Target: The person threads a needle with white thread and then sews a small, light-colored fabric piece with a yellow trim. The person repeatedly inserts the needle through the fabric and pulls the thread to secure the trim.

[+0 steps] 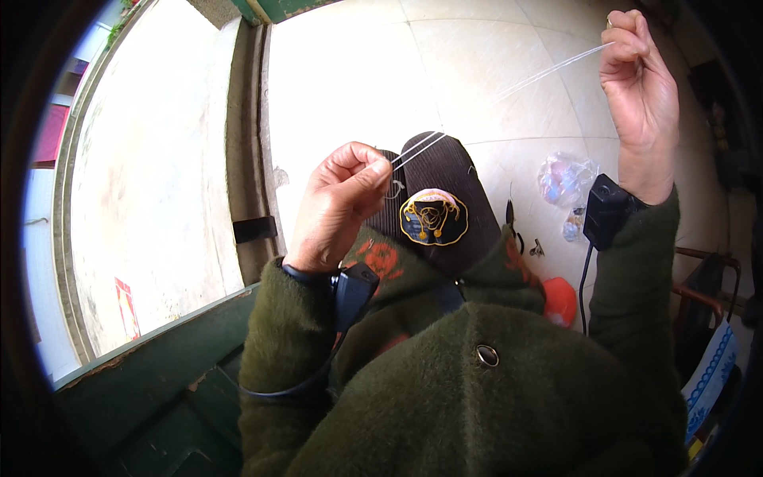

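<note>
White thread (552, 73) in two or more strands stretches between my hands. My left hand (343, 206) pinches one end between thumb and forefinger, above my knees. Up at the far right, my right hand (641, 89) is raised with curled fingers closed on the other end. The middle of the thread fades against the bright floor. On my dark ribbed trousers (438, 158) lies a small black fabric piece (434, 222) with gold edging, gold cord embroidery and a pink-white part along its top. Whether a needle is on the thread cannot be seen.
Right of my legs, a clear plastic bag (567, 177) with pastel contents, a small metal clip (537, 248) and a red item (559, 302) are visible. A green wooden door panel (161, 393) stands at left beside the door sill (247, 149). Black devices are strapped to both wrists.
</note>
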Demonstrator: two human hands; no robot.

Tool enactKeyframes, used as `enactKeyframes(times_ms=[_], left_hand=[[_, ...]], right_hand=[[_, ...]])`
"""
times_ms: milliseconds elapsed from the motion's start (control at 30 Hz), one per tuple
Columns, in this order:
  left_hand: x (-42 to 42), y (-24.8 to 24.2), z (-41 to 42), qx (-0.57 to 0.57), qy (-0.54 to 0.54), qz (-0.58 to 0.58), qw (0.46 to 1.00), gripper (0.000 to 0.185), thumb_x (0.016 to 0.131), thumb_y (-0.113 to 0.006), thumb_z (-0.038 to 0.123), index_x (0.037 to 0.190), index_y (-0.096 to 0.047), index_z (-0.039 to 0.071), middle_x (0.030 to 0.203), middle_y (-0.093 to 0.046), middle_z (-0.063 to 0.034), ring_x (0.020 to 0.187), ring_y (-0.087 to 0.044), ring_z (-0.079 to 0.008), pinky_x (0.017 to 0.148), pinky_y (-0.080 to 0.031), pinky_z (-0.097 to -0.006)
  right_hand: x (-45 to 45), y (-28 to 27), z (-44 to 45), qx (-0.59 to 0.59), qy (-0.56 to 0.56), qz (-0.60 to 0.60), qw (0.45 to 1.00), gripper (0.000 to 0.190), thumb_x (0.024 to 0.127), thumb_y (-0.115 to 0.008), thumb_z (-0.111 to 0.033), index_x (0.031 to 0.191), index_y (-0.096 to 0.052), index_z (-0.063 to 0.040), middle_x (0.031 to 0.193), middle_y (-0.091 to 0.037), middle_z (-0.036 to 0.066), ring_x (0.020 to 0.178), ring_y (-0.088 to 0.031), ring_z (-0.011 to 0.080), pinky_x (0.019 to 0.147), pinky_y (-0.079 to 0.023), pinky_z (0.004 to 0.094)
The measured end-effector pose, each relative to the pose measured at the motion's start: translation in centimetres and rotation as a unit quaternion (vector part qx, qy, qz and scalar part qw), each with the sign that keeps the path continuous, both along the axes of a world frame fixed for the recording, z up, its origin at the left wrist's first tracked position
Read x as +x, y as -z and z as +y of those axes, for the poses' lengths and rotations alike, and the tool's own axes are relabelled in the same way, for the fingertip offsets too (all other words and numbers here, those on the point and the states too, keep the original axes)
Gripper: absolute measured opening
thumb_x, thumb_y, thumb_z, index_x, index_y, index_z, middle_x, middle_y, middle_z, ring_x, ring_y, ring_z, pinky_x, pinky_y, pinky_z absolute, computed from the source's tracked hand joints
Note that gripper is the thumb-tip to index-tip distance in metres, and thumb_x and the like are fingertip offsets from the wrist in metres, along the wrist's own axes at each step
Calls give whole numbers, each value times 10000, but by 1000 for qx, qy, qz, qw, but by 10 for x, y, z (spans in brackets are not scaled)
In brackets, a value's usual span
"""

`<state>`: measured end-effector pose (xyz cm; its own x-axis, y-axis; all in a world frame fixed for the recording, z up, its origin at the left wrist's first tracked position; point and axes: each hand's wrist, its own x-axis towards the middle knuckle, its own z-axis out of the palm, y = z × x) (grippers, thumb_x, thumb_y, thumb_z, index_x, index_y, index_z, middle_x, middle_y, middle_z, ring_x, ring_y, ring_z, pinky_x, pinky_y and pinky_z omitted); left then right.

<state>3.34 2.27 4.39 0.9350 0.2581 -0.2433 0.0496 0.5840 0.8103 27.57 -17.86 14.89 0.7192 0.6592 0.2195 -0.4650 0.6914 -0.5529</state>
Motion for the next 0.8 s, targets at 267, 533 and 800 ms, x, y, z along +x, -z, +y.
enactKeyframes(times_ms=[267,533,800], left_hand=[[14,38,43,147,-4,121,982,87,822,-650,139,795,-607,68,614,-492,70,526,-392,-25,483,-295,-184],[9,57,74,257,-171,246,919,211,858,-627,186,984,-654,18,851,-628,-16,680,-489,-50,597,-370,-172],[54,-3,-21,14,-109,10,994,250,893,-581,132,1069,-608,-42,872,-640,-64,714,-531,-70,667,-454,-202]], right_hand=[[68,6,-9,-116,143,-92,979,160,904,-548,-91,1030,-562,7,703,-404,40,550,-328,85,486,-313,189],[84,16,-19,-301,332,-218,867,185,909,-566,-165,1045,-592,-42,704,-489,-12,501,-350,25,469,-318,168],[-75,82,62,-438,109,-431,781,207,857,-558,-38,1054,-620,-44,885,-671,67,677,-622,109,591,-502,225]])
